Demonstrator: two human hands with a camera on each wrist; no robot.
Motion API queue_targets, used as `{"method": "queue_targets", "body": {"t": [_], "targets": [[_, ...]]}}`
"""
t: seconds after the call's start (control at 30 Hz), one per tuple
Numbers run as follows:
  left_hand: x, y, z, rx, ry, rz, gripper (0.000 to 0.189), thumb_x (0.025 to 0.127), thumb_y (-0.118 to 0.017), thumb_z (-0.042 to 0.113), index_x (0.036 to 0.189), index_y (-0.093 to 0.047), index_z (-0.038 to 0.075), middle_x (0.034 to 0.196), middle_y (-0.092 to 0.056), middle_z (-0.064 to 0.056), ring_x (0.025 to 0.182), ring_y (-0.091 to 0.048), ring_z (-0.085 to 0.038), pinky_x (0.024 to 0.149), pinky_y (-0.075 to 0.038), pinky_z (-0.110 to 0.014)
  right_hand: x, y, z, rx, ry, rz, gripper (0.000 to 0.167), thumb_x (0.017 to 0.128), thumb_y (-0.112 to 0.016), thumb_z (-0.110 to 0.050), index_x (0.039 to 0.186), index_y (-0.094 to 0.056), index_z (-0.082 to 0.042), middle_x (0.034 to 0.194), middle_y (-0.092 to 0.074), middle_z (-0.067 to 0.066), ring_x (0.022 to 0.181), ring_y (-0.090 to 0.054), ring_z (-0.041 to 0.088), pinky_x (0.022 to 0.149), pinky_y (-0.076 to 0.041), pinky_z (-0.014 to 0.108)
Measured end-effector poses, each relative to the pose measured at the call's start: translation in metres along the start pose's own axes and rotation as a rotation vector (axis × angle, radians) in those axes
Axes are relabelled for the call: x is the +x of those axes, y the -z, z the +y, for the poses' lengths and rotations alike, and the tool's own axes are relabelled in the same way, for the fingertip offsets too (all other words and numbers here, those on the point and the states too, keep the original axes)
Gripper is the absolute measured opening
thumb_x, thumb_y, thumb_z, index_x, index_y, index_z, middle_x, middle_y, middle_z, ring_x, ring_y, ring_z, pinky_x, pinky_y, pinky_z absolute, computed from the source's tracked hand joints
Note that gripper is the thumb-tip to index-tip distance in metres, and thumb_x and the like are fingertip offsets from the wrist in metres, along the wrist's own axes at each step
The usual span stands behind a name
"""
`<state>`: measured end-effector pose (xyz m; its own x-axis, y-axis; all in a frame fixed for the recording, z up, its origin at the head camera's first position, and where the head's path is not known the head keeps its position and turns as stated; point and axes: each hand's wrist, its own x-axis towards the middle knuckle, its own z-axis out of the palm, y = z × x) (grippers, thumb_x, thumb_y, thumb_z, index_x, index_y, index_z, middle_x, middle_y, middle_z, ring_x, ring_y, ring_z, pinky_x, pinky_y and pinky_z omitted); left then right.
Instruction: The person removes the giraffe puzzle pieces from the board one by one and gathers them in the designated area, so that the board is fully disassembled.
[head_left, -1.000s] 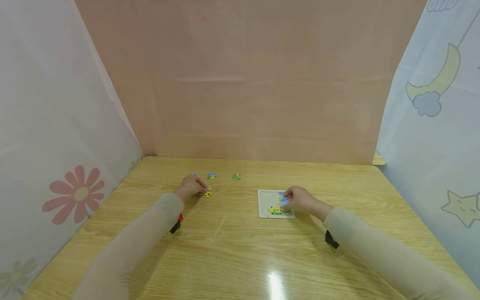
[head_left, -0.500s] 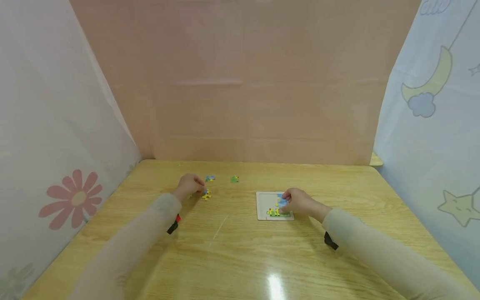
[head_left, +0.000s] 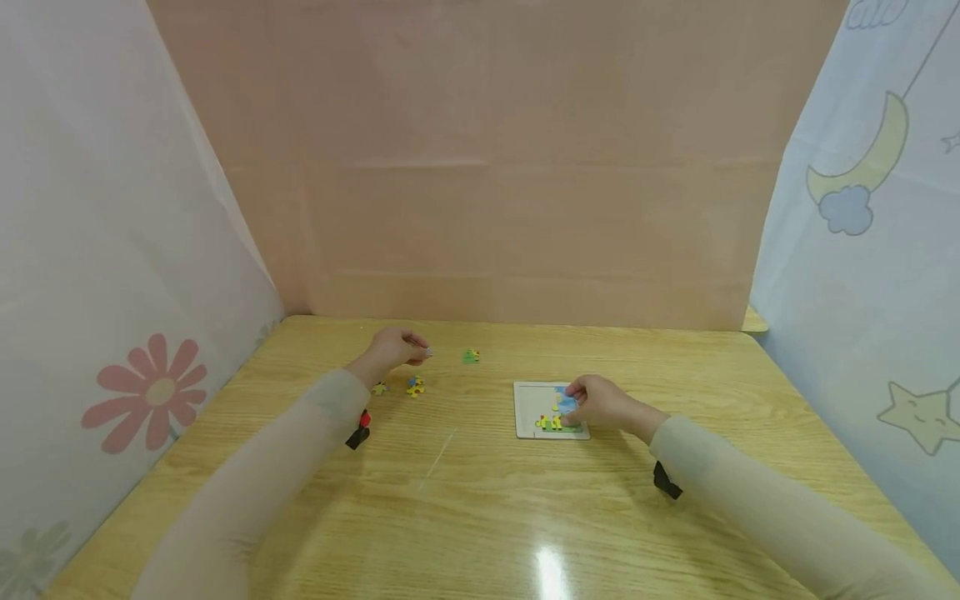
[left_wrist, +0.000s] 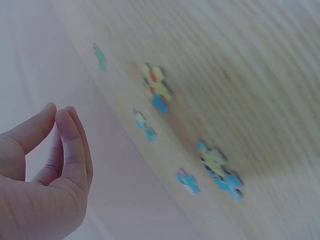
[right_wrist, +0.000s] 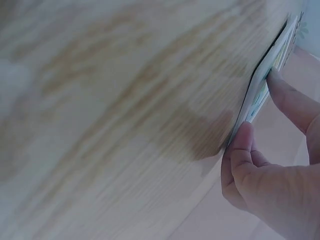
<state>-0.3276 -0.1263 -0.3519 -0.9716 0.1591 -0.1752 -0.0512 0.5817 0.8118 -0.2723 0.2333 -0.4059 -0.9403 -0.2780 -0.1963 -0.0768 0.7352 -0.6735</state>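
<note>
My left hand (head_left: 397, 346) hovers over the far left of the table, its fingertips beside a blue puzzle piece (head_left: 429, 352) that they mostly cover in the head view. In the left wrist view, thumb and fingers nearly meet with nothing visible between them, and that blue-green piece (left_wrist: 145, 126) lies on the table. Near it lie a yellow-and-blue piece (head_left: 416, 385) and a yellow piece (head_left: 379, 388). My right hand (head_left: 600, 402) grips the right side of a white-framed puzzle board (head_left: 527, 408), thumb on its picture and fingers at the rim. Several pieces sit in the board's right and lower part.
A green-and-yellow piece (head_left: 471, 356) lies right of my left hand. Another blue piece (left_wrist: 187, 181) shows in the left wrist view. Behind the wooden table (head_left: 465, 500) hangs a plain brown curtain (head_left: 487, 167); patterned cloth (head_left: 855, 292) borders both sides.
My left hand has moved away from the yellow-and-blue piece, farther back to the blue piece, uncovering the yellow piece. My right hand stays on the board.
</note>
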Motion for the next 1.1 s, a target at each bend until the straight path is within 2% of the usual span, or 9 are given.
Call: {"method": "queue_targets", "body": {"t": [0.1, 0.23, 0.37, 0.57, 0.63, 0.77, 0.87, 0.97, 1.1], "targets": [[0.001, -0.004, 0.008, -0.005, 0.003, -0.010, 0.025, 0.094, -0.064, 0.012, 0.115, -0.061, -0.001, 0.110, -0.066, -0.014, 0.104, -0.067, -0.029, 0.103, -0.049, -0.044, 0.001, 0.001, 0.001, 0.004, 0.003, -0.008, 0.053, 0.078, -0.082, -0.014, 0.119, -0.055, 0.006, 0.108, -0.055, 0.013, 0.096, -0.049, 0.023, 0.085, -0.048, 0.036], [0.004, -0.014, 0.016, -0.017, -0.023, -0.030, 0.026, 0.093, -0.065, 0.010, 0.115, -0.060, -0.002, 0.111, -0.065, -0.015, 0.106, -0.066, -0.031, 0.099, -0.051, -0.042, 0.002, 0.002, 0.003, 0.016, 0.015, -0.025, 0.053, 0.078, -0.080, -0.010, 0.121, -0.054, 0.007, 0.108, -0.055, 0.014, 0.095, -0.050, 0.022, 0.085, -0.048, 0.035], [0.002, -0.029, 0.024, -0.057, -0.048, -0.088, 0.029, 0.092, -0.065, 0.008, 0.117, -0.059, -0.004, 0.110, -0.065, -0.015, 0.106, -0.065, -0.034, 0.100, -0.051, -0.044, 0.002, 0.003, 0.006, 0.006, 0.031, -0.036, 0.053, 0.078, -0.081, -0.010, 0.121, -0.055, 0.007, 0.109, -0.054, 0.014, 0.094, -0.049, 0.022, 0.082, -0.047, 0.033], [-0.003, -0.059, 0.036, -0.066, -0.099, -0.182, 0.031, 0.091, -0.067, 0.007, 0.118, -0.059, -0.006, 0.102, -0.065, -0.011, 0.100, -0.066, -0.032, 0.099, -0.051, -0.046, 0.002, 0.004, 0.009, 0.005, 0.047, -0.032, 0.052, 0.078, -0.080, -0.009, 0.120, -0.055, 0.006, 0.107, -0.054, 0.013, 0.087, -0.044, 0.020, 0.075, -0.044, 0.030], [-0.005, -0.071, 0.037, -0.057, -0.132, -0.203, 0.027, 0.091, -0.067, 0.005, 0.114, -0.061, -0.007, 0.097, -0.065, -0.011, 0.096, -0.067, -0.032, 0.095, -0.054, -0.044, 0.001, 0.004, 0.009, 0.005, 0.048, -0.028, 0.052, 0.078, -0.081, -0.010, 0.120, -0.055, 0.006, 0.108, -0.054, 0.013, 0.087, -0.045, 0.020, 0.076, -0.044, 0.030], [-0.010, -0.093, 0.042, -0.039, -0.154, -0.261, 0.022, 0.090, -0.067, 0.004, 0.109, -0.064, -0.005, 0.091, -0.065, -0.009, 0.090, -0.068, -0.029, 0.089, -0.057, -0.041, -0.001, 0.005, 0.008, 0.009, 0.048, -0.022, 0.053, 0.078, -0.081, -0.010, 0.121, -0.054, 0.006, 0.108, -0.054, 0.014, 0.087, -0.046, 0.021, 0.077, -0.045, 0.031], [-0.013, -0.107, 0.045, -0.028, -0.146, -0.308, 0.019, 0.088, -0.070, 0.006, 0.105, -0.065, -0.002, 0.089, -0.063, -0.006, 0.084, -0.066, -0.022, 0.085, -0.058, -0.037, -0.002, 0.005, 0.008, 0.004, 0.040, -0.010, 0.053, 0.078, -0.081, -0.012, 0.121, -0.055, 0.006, 0.107, -0.054, 0.013, 0.086, -0.046, 0.020, 0.076, -0.046, 0.031], [-0.014, -0.120, 0.044, 0.007, -0.141, -0.324, 0.018, 0.086, -0.073, 0.008, 0.101, -0.067, 0.001, 0.087, -0.061, -0.004, 0.078, -0.059, -0.014, 0.078, -0.057, -0.029, -0.001, 0.005, 0.010, -0.009, 0.034, 0.004, 0.053, 0.077, -0.082, -0.013, 0.120, -0.056, 0.005, 0.104, -0.054, 0.012, 0.084, -0.046, 0.020, 0.074, -0.045, 0.030], [-0.014, -0.136, 0.043, 0.073, -0.143, -0.334, 0.019, 0.084, -0.076, 0.011, 0.100, -0.070, 0.003, 0.088, -0.064, -0.001, 0.079, -0.056, -0.011, 0.072, -0.051, -0.023, 0.000, 0.004, 0.013, -0.020, 0.029, 0.009, 0.053, 0.077, -0.083, -0.015, 0.119, -0.057, 0.004, 0.103, -0.054, 0.011, 0.085, -0.046, 0.019, 0.075, -0.044, 0.030]]}}
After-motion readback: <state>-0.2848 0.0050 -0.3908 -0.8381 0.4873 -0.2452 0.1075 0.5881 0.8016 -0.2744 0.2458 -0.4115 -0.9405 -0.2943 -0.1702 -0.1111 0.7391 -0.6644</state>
